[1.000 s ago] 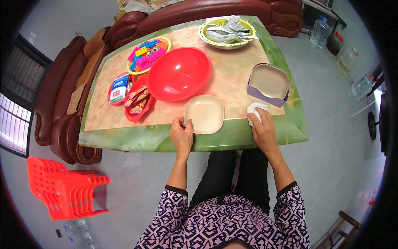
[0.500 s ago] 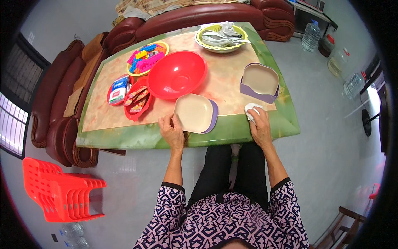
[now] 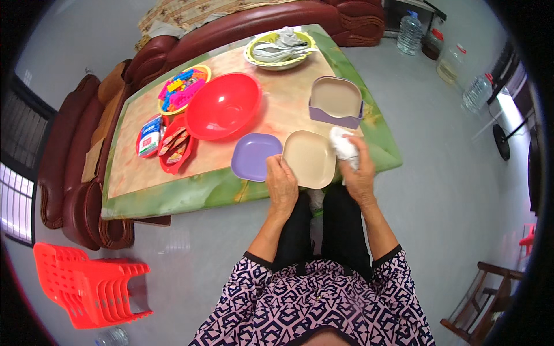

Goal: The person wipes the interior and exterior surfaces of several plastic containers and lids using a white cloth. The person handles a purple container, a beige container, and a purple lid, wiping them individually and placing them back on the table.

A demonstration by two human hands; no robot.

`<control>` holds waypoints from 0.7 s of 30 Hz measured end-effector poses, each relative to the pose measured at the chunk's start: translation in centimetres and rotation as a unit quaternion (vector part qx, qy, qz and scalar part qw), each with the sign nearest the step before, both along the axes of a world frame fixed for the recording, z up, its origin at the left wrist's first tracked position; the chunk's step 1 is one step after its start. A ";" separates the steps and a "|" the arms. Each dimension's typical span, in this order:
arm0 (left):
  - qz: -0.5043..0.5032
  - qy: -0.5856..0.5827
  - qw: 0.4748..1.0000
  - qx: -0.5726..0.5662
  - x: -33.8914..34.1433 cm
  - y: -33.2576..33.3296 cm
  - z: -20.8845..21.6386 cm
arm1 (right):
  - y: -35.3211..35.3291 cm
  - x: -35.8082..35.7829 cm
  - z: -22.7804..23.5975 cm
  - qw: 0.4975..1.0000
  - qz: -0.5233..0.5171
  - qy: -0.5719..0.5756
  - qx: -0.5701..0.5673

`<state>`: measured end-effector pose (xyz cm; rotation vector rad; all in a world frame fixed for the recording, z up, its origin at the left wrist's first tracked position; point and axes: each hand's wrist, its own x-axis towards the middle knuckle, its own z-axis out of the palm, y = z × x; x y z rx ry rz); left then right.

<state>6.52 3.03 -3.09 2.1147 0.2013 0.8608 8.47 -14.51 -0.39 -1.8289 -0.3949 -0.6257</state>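
My left hand [image 3: 282, 187] grips the left rim of a square beige plate [image 3: 310, 158], which is lifted near the table's front edge. Bunched in my right hand [image 3: 358, 180] is a white cloth [image 3: 344, 146], close to the plate's right rim; whether it is paper or fabric I cannot tell. A purple square plate [image 3: 257, 155] lies on the table, left of the beige one. Behind my right hand stands a purple holder [image 3: 334, 119] with beige plates [image 3: 336, 96] in it.
A large red bowl [image 3: 224, 106] sits mid-table, beside a yellow-rimmed basket of toy bricks [image 3: 183, 88] and a red dish of packets [image 3: 176, 144]. At the back is a bowl of spoons [image 3: 281, 52]. Red stacked chairs [image 3: 86, 282] stand on the floor at the left.
The beige plate has been lifted off the purple plate and moved right by my left hand, uncovering the purple one. My right hand has raised the white cloth from the table beside the beige plate.
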 end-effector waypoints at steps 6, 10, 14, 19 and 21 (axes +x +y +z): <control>-0.047 0.094 0.992 -0.062 1.6 -1.9 -0.9 | -0.7 0.6 -3.3 0.968 0.001 -0.044 -0.247; -0.185 0.242 0.932 -0.196 2.7 -0.6 0.1 | -0.3 1.2 -2.4 0.960 0.012 0.018 -0.279; -0.197 0.184 0.959 -0.087 2.3 -0.3 -1.0 | 1.3 2.4 -2.2 0.949 -0.052 0.025 -0.309; -0.210 0.233 0.934 -0.169 2.0 -0.9 0.5 | 4.3 3.5 -2.8 0.960 -0.026 0.005 -0.280; -0.212 0.225 0.934 -0.180 2.1 -0.8 0.1 | 5.5 3.1 -3.1 0.972 0.028 -0.045 -0.227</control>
